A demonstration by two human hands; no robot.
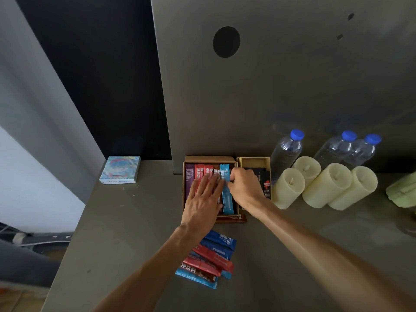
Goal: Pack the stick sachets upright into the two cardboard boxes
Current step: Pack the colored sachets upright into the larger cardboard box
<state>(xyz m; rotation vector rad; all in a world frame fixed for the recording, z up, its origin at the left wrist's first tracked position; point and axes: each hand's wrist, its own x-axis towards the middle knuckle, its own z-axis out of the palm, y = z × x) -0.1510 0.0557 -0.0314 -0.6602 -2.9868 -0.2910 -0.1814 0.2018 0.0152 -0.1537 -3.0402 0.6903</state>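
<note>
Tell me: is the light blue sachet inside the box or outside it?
Inside. The light blue sachet sits within the left box, pinched by the right hand.

Bare worktop (126,221) gives open approach on the left, between the larger cardboard box (209,158) and a booklet (121,170), and along the near right. An upright grey panel (270,86) closes the back; candles (290,188) and water bottles (287,152) crowd the right flank of the smaller cardboard box (254,159); a pile of loose sachets (211,260) lies in front. The larger box's mouth is occupied by the left hand (202,203), flat on the packed sachets (190,176), and the right hand (244,188), pinching a light-blue sachet (226,194).
</note>
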